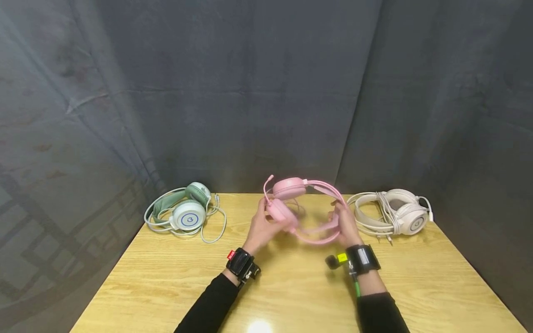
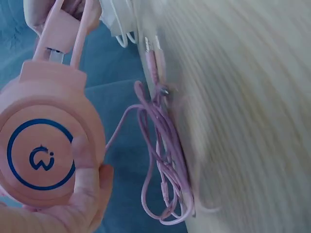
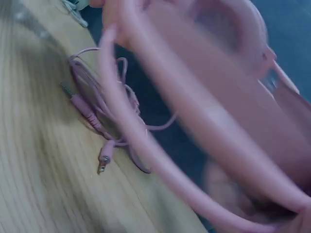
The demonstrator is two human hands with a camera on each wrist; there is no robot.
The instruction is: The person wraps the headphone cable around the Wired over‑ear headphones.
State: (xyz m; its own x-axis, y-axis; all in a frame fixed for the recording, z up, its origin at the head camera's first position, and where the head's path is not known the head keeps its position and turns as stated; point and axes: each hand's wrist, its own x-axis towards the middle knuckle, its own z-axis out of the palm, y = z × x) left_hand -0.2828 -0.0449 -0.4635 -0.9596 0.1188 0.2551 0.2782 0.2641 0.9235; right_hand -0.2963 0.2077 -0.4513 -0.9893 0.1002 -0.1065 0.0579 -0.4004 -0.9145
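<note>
Both hands hold a pink headset (image 1: 289, 187) over the middle of the wooden table. My left hand (image 1: 262, 229) grips the nearer ear cup, thumb across its outer face beside a blue ring logo (image 2: 41, 154). The headband points right, and my right hand (image 1: 347, 226) grips it at its far curve. A thin microphone boom (image 1: 266, 185) sticks up at the ear-cup end. In the left wrist view the pink cable (image 2: 167, 165) lies looped on the table. Two pink plugs (image 3: 87, 110) show at the bundle's end in the right wrist view, where the headband is blurred.
A white and green headset (image 1: 189, 216) lies at the back left of the table (image 1: 166, 286), its pale cable trailing right. At the back right lies a cream headset (image 1: 410, 219) with its cable wound round the headband. Dark grey cloth (image 1: 258, 92) hangs behind and at both sides.
</note>
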